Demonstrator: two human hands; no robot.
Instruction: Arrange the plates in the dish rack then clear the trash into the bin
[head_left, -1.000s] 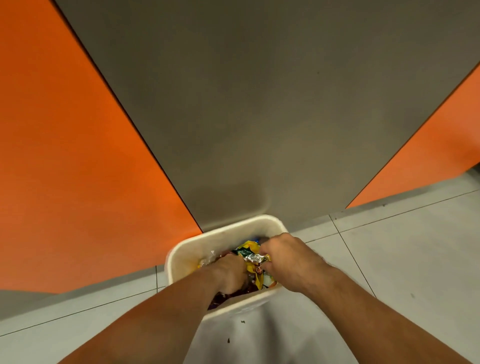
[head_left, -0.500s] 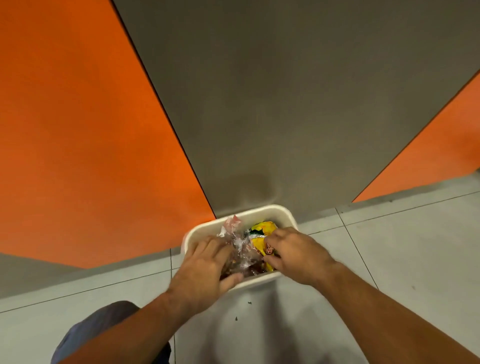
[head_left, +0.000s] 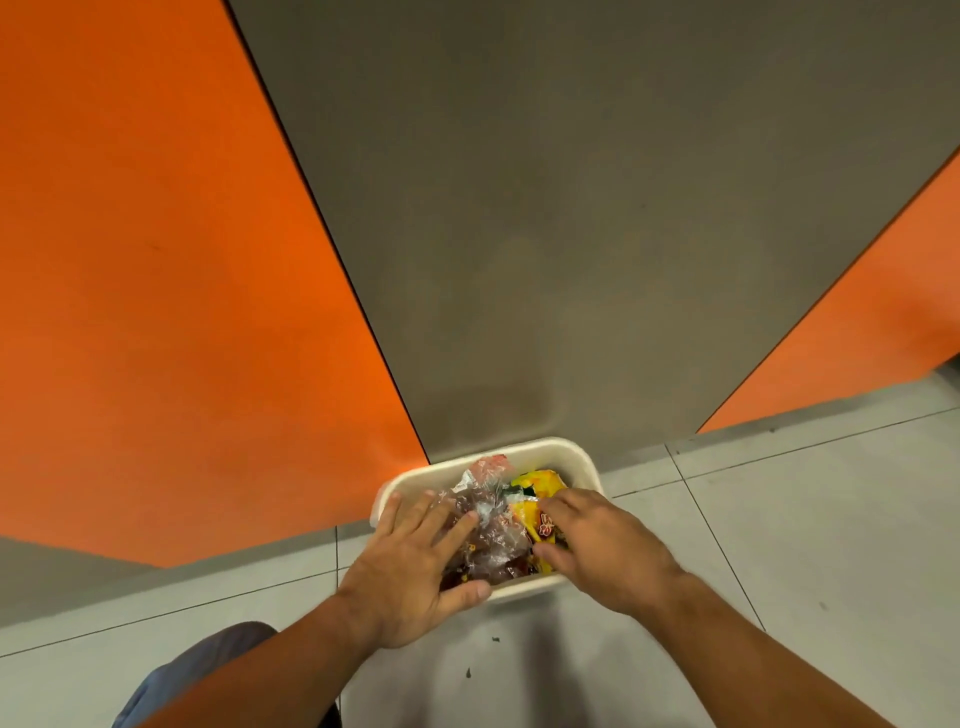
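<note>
A small white bin (head_left: 571, 457) stands on the floor against the wall. It is full of trash: crumpled clear plastic (head_left: 488, 525) on the left and a yellow wrapper (head_left: 535, 488) on the right. My left hand (head_left: 415, 566) lies flat on the plastic, fingers spread, thumb over the bin's near rim. My right hand (head_left: 597, 545) rests on the yellow wrapper with its fingers bent down into it. No plates or dish rack are in view.
Orange panels (head_left: 156, 260) flank a grey panel (head_left: 571, 208) right behind the bin. Pale floor tiles (head_left: 805, 519) spread around it, with a few dark crumbs (head_left: 467, 673) near me. My knee in blue cloth (head_left: 208, 660) shows at the lower left.
My left hand has come out from inside the bin and now lies flat with spread fingers on the plastic. The right hand has opened over the yellow wrapper. The view has shifted left.
</note>
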